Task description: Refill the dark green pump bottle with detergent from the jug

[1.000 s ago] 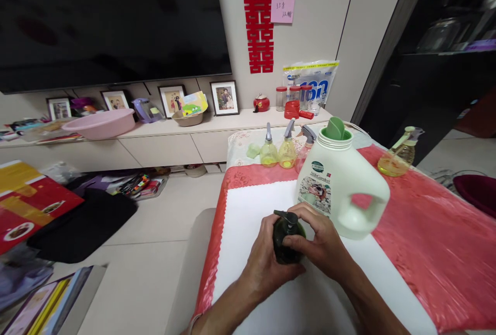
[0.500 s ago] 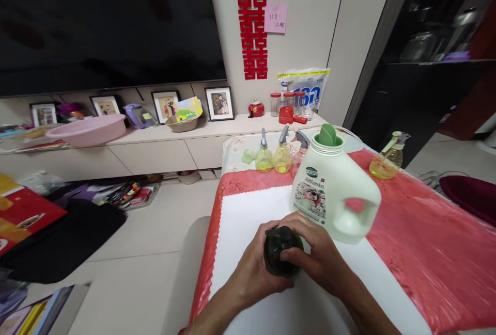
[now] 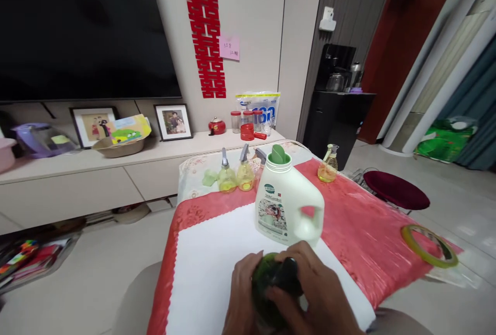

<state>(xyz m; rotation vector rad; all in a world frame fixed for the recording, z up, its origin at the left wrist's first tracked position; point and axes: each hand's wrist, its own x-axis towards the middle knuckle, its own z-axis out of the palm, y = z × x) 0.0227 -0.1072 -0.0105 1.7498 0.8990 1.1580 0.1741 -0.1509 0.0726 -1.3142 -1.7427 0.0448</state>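
Note:
Low in the head view, a dark green bottle point(image 3: 262, 279) with a black pump top point(image 3: 287, 274) is between my hands. My left hand point(image 3: 241, 293) wraps its left side. From the right, my right hand point(image 3: 320, 293) closes round the pump top, thumb and fingers on either side. The hands hide most of the bottle, and blur hides whether the top is seated. Just beyond stands a pale green jug point(image 3: 292, 206) with a picture label, a handle and a green spout point(image 3: 278, 154) in its uncapped mouth. A white sheet point(image 3: 211, 252) lies under them.
Two yellowish spray bottles point(image 3: 227, 179) and a pink one point(image 3: 260, 174), partly behind the jug, stand at the back. A pump bottle point(image 3: 327, 169) with yellow liquid is at the right rear. A tape roll point(image 3: 411, 239) lies at the right edge of the red cloth point(image 3: 356, 216).
The view has turned to the right, bringing the tape roll and stool into sight. My hands and the bottle sit lower in view, and my right hand has shifted its grip around the pump top.

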